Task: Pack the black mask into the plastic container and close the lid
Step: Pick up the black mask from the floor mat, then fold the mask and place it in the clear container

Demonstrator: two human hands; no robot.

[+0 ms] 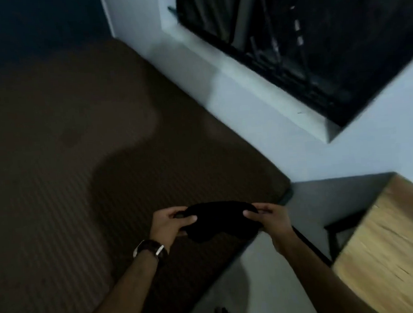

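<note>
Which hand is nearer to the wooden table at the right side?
Right. The right hand holds the black mask's end on the wooden table's side; the left hand holds the far end, over the brown mattress.

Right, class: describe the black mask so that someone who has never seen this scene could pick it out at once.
Start at the large brown ribbed mattress and go to its near right corner. Above that corner the left hand and right hand hold the black mask stretched between them. It is the only soft, matte black item, held up in the air.
</note>
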